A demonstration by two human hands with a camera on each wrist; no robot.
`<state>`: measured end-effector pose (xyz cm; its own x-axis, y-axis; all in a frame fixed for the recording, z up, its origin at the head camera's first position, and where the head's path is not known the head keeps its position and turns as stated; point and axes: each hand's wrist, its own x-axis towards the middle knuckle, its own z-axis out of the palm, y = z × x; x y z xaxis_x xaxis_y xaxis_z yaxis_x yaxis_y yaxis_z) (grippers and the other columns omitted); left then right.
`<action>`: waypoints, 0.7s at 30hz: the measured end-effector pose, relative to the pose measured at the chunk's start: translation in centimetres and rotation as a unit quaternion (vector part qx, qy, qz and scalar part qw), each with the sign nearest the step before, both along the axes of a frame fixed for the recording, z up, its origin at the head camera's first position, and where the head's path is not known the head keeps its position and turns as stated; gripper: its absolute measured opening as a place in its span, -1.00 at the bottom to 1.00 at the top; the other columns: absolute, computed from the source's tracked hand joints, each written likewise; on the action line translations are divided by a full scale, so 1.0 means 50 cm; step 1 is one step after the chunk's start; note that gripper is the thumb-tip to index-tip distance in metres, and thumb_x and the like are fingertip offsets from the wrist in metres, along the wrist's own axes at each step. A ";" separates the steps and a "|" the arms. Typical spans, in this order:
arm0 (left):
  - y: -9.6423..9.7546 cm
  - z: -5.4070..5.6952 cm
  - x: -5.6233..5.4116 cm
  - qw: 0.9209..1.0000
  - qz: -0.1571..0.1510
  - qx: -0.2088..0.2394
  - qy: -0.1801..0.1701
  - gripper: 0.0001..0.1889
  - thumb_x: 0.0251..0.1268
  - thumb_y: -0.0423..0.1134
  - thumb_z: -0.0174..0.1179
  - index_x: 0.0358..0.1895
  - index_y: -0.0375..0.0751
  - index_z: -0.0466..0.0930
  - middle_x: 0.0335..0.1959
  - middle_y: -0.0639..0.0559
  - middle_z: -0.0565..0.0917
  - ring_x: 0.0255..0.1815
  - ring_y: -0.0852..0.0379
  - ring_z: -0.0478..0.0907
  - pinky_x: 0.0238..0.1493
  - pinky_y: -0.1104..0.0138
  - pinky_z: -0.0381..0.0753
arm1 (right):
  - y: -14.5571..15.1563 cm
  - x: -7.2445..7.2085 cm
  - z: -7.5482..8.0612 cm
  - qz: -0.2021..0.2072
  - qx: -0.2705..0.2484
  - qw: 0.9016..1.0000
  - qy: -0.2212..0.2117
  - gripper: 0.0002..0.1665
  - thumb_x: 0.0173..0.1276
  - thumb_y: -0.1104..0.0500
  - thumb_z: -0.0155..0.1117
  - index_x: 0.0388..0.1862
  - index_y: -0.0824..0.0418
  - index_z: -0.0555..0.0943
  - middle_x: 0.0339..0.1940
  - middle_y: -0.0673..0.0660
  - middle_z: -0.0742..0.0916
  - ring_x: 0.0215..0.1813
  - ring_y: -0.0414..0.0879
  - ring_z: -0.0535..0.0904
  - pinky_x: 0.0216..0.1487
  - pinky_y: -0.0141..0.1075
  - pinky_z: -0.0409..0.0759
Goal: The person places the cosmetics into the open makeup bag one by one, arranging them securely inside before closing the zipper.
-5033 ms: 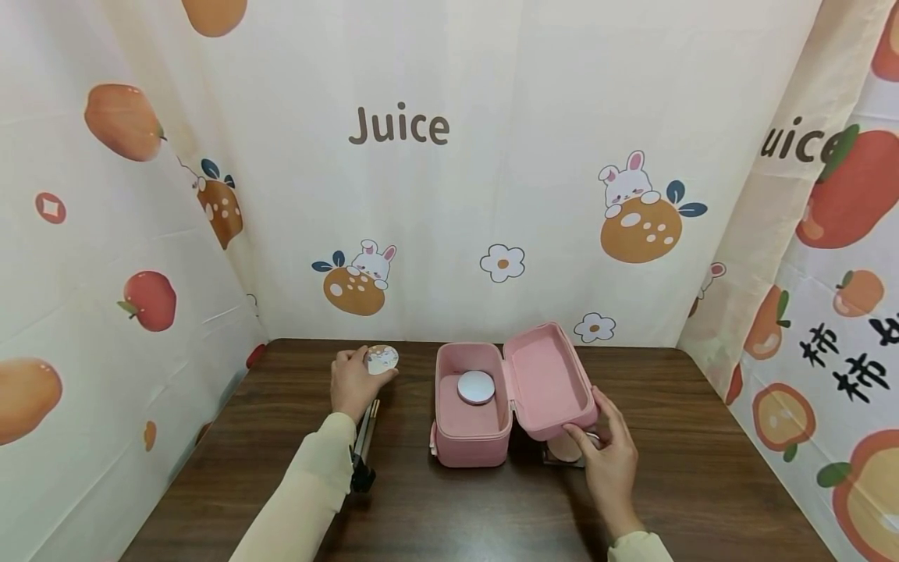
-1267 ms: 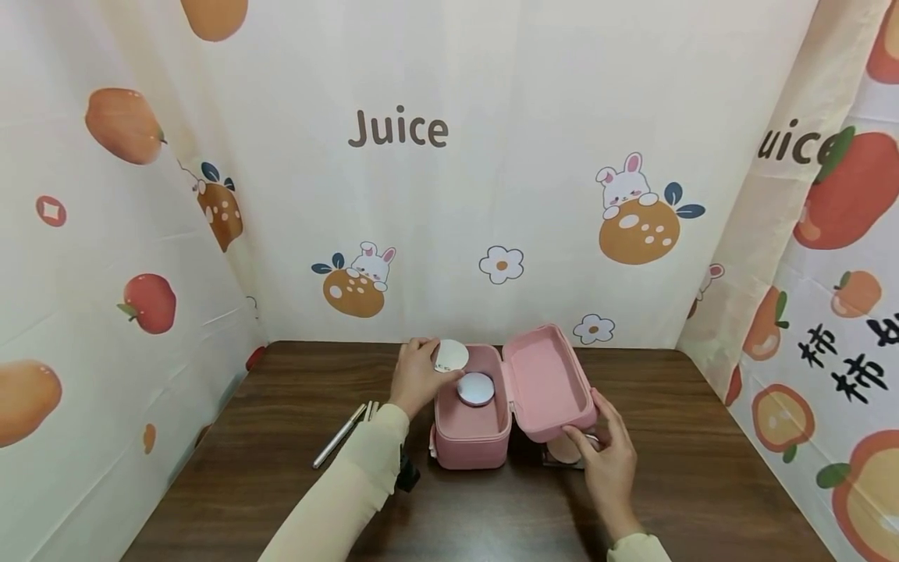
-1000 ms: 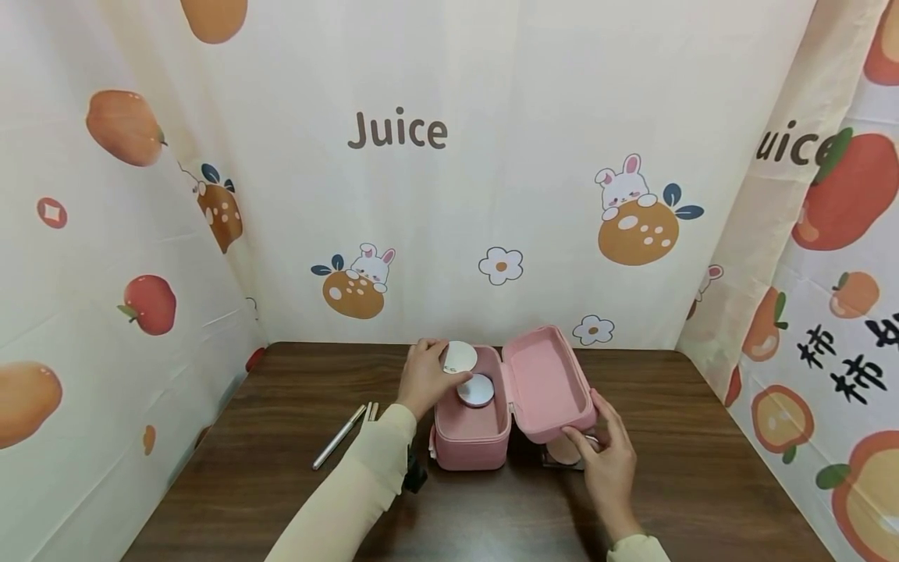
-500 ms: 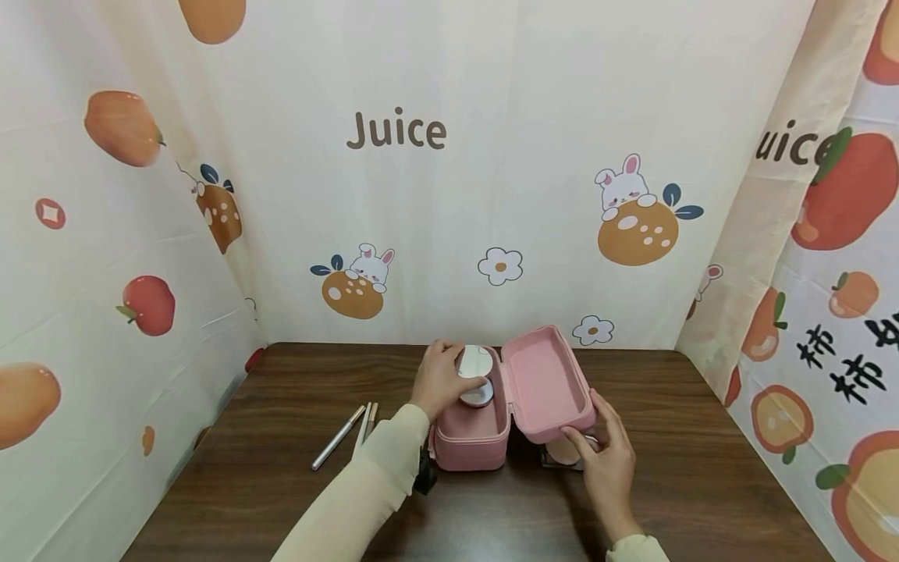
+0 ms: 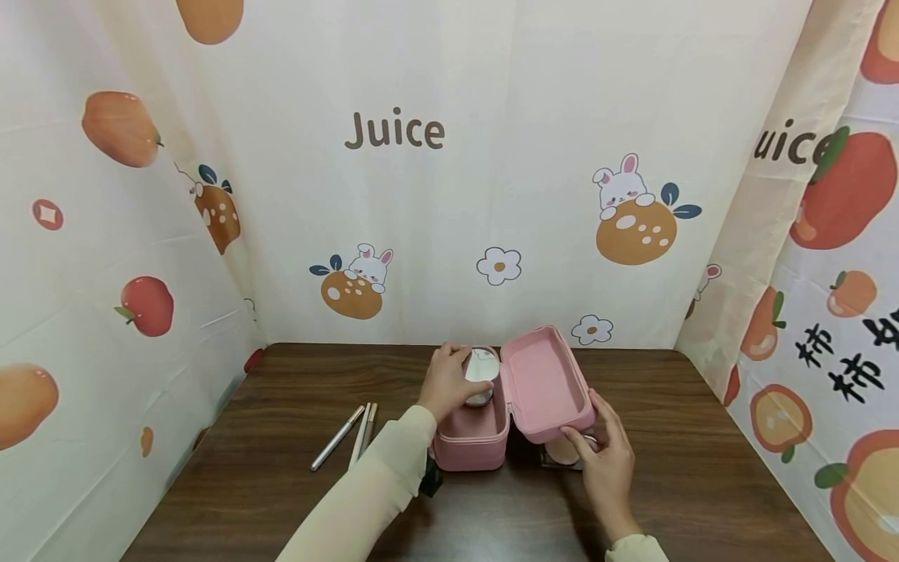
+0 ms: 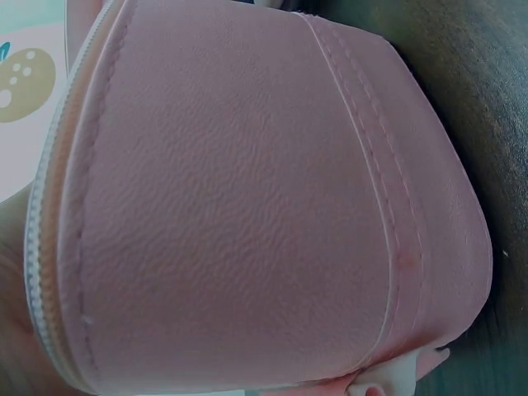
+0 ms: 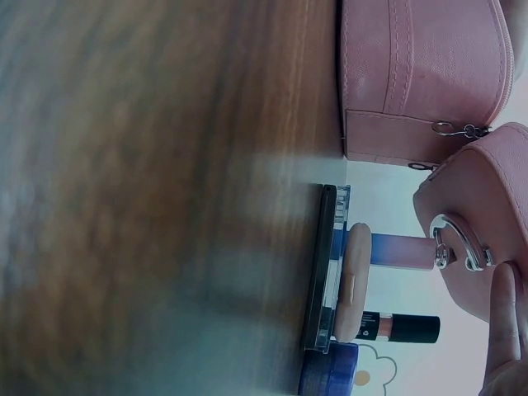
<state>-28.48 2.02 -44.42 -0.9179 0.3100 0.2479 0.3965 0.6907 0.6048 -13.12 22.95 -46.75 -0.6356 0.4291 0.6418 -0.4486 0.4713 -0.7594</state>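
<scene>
My left hand (image 5: 445, 382) pinches a white round disc with faint print, perhaps a compact (image 5: 482, 364), between thumb and fingers. It is over the pink zip-up cosmetic case (image 5: 470, 457), overlapping another round white-topped container (image 5: 480, 400) inside. The case's side fills the left wrist view, zip teeth (image 6: 35, 239) along its rim. My right hand (image 5: 607, 460) holds the near right corner of the tilted-back lid (image 5: 544, 378), thumb on the near edge and fingers on the outer side. In the right wrist view, fingers (image 7: 503, 322) touch the lid beside its metal-ringed handle (image 7: 458, 235).
Slim silver and white sticks (image 5: 337, 439) lie on the dark wood table (image 5: 281, 390) left of the case. Behind the lid are a flat black box (image 7: 318, 272), a beige puff (image 7: 353, 280), a pink-blue tube (image 7: 403, 251), a black-capped tube (image 7: 412, 327) and a blue jar (image 7: 330, 371).
My left hand has carried the white disc rightward from the table's left side into the case opening, now covering most of the container inside. The right hand stays on the lid.
</scene>
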 end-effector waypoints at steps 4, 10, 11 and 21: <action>0.005 -0.002 0.000 1.000 0.000 -0.001 -0.003 -0.21 -0.03 0.06 0.51 0.31 -0.20 0.51 0.19 -0.13 0.49 0.26 -0.10 0.37 0.21 0.07 0.49 | 0.005 -0.003 -0.009 -0.001 -0.003 1.000 -0.002 -0.17 -0.09 0.64 0.44 0.27 0.45 0.48 0.23 0.42 0.56 -0.08 -0.51 0.61 -0.23 -0.60 0.59; 0.007 -0.004 -0.002 1.000 0.001 0.001 -0.005 -0.21 -0.03 0.04 0.51 0.31 -0.21 0.50 0.18 -0.12 0.49 0.26 -0.10 0.37 0.22 0.07 0.49 | 0.024 -0.021 -0.047 0.003 -0.013 1.000 -0.006 -0.13 -0.09 0.61 0.46 0.31 0.37 0.49 0.28 0.33 0.57 -0.08 -0.51 0.61 -0.23 -0.60 0.59; 0.008 -0.005 -0.002 1.000 0.001 0.001 -0.005 -0.21 -0.03 0.04 0.51 0.31 -0.21 0.50 0.18 -0.12 0.49 0.26 -0.10 0.37 0.21 0.07 0.49 | 0.026 -0.022 -0.051 0.005 -0.016 1.000 -0.010 -0.13 -0.08 0.59 0.46 0.32 0.34 0.49 0.29 0.30 0.57 -0.07 -0.50 0.61 -0.22 -0.60 0.59; 0.009 -0.013 -0.005 1.000 0.005 -0.002 -0.013 -0.20 -0.02 0.05 0.50 0.32 -0.20 0.49 0.19 -0.12 0.48 0.26 -0.08 0.36 0.22 0.08 0.48 | 0.022 -0.018 -0.043 0.010 -0.016 1.000 -0.001 -0.14 -0.09 0.63 0.44 0.30 0.40 0.48 0.27 0.37 0.56 -0.10 -0.51 0.61 -0.21 -0.59 0.60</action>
